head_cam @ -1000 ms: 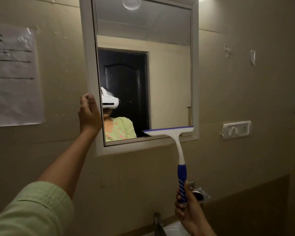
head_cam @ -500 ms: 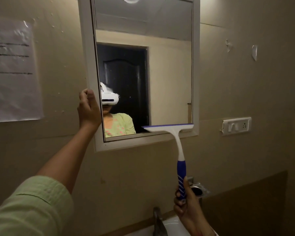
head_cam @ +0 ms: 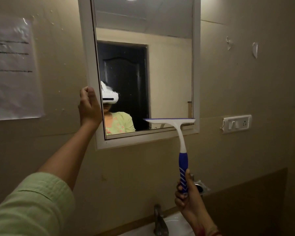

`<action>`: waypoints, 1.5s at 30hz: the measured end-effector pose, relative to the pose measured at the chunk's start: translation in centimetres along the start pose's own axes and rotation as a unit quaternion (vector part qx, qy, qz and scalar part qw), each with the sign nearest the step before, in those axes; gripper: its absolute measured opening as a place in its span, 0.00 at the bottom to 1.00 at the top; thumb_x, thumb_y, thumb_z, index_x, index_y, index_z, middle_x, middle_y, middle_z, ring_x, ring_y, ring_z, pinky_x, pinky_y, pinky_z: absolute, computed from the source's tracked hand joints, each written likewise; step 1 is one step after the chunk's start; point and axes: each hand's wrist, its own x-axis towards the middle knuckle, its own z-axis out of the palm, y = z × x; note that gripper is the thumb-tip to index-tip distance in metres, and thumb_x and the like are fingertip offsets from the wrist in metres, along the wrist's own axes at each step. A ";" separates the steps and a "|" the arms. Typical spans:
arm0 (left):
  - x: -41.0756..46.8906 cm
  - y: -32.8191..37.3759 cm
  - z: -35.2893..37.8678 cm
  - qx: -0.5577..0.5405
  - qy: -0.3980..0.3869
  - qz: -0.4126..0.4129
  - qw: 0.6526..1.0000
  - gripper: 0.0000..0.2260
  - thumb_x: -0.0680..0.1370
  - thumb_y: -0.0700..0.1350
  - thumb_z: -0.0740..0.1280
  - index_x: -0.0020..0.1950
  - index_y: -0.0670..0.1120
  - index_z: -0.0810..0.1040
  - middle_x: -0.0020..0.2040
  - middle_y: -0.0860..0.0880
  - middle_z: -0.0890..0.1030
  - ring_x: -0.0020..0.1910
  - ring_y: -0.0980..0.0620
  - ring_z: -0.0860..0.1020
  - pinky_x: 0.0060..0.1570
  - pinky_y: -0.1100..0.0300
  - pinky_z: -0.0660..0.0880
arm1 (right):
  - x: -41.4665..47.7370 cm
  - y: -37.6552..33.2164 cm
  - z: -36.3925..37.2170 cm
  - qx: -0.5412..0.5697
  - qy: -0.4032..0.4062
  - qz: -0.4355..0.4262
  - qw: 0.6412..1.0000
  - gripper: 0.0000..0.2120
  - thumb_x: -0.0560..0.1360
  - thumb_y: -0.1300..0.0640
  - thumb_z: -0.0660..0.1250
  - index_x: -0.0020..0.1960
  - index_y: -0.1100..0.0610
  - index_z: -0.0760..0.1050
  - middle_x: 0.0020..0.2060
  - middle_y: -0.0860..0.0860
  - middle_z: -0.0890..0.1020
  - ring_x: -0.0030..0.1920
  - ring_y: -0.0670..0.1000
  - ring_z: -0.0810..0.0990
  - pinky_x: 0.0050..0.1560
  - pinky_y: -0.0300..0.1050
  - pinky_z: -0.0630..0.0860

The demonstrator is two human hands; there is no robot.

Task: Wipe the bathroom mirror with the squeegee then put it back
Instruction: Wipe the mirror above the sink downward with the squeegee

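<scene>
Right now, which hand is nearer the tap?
Right. The right hand, gripping the squeegee handle, is just above and right of the tap; the left hand is far above, gripping the mirror frame's left edge.

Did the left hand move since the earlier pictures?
No. The left hand still grips the left side of the mirror frame, same height above its bottom corner.

squeegee on mirror, tap below

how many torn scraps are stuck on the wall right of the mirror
2. The nearer scrap sits just right of the mirror; the farther scrap is beyond it, slightly lower. Both are above the switch plate. Smaller bits may be lost in the dim light.
</scene>
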 end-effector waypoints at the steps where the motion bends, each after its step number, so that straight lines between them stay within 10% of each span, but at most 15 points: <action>1: 0.0 0.0 0.0 0.001 -0.001 0.002 1.000 0.18 0.81 0.51 0.49 0.57 0.39 0.70 0.42 0.48 0.72 0.39 0.54 0.69 0.34 0.68 0.59 | -0.1 -0.3 0.2 0.000 -0.004 -0.002 1.000 0.21 0.65 0.39 0.67 0.38 0.57 0.72 0.23 0.48 0.72 0.18 0.44 0.66 0.16 0.34 0.61; 34: 0.3 -0.3 0.0 0.007 -0.013 0.001 1.000 0.19 0.81 0.52 0.48 0.58 0.40 0.69 0.49 0.40 0.77 0.46 0.47 0.74 0.39 0.62 0.62 | -1.5 -1.1 0.5 -0.060 0.034 -0.027 0.997 0.21 0.65 0.40 0.66 0.39 0.58 0.72 0.24 0.49 0.72 0.19 0.44 0.66 0.17 0.34 0.63; 45: -0.1 0.4 -0.1 -0.009 -0.012 -0.006 1.000 0.18 0.81 0.50 0.49 0.56 0.38 0.69 0.36 0.54 0.71 0.34 0.66 0.73 0.31 0.75 0.65 | -2.2 -1.5 0.2 -0.097 -0.005 -0.029 0.995 0.23 0.64 0.37 0.63 0.33 0.59 0.72 0.20 0.50 0.71 0.17 0.46 0.66 0.17 0.34 0.63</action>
